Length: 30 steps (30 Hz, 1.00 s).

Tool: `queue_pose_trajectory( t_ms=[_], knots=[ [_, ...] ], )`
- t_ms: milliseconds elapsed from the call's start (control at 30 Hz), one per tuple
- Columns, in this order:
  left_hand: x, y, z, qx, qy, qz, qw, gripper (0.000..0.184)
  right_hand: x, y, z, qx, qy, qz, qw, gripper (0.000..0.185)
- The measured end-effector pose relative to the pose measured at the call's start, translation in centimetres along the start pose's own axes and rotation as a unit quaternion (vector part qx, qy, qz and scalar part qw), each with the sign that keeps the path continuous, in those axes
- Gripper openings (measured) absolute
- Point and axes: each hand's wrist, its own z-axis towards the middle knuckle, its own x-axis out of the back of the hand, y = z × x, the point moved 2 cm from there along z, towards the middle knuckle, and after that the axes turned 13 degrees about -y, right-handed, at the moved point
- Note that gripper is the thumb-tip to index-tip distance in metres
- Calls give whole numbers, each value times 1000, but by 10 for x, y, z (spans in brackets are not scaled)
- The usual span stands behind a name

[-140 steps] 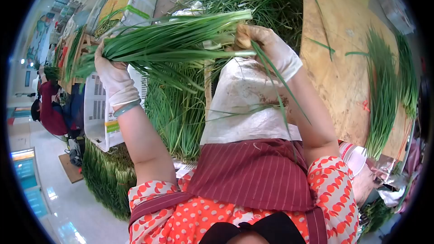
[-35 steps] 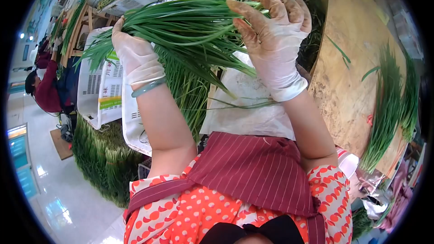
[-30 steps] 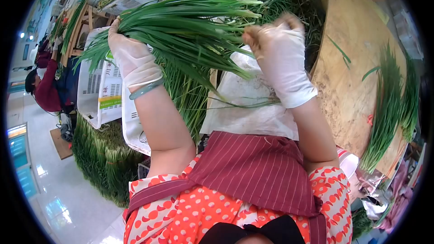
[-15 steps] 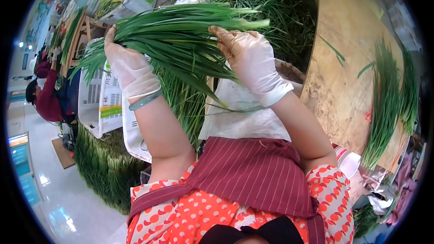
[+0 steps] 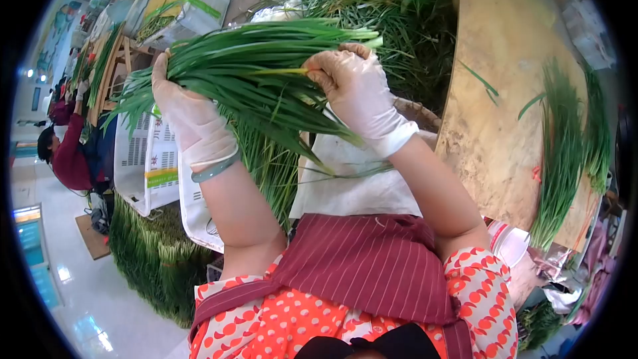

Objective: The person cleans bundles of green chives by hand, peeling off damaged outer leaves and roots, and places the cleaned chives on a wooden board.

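A loose bunch of long green leafy stalks lies sideways across the upper middle, pale ends to the right. My left hand, in a whitish glove with a bracelet at the wrist, is closed round its leafy end. Near the pale ends, my right hand, in a stained glove, pinches a yellowish leaf at the bunch's near side. A few leaves hang below the bunch over a white sheet on my lap.
White crates stand at left beside stacked green bundles. Loose leaves are heaped beyond my right hand. A wooden board at right bears more stalks. A person in dark red works at far left.
My right hand was spread open, then closed; it has moved left against the bunch and now pinches a yellowish leaf. My left hand still holds the bunch, slightly lower in view.
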Motion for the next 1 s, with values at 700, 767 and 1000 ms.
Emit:
queue_pose_trajectory(
  t_ms=[700,767,1000],
  knots=[
    [22,12,-12,-214,-155,558,786,34,84,31,-51,-190,-97,-87,973,61],
    [6,6,-13,-226,-171,556,782,34,76,32,-55,-245,-121,-142,952,64],
    [-79,-69,-48,-167,-269,531,786,34,101,60,-99,-216,-165,-134,953,66]
  ],
)
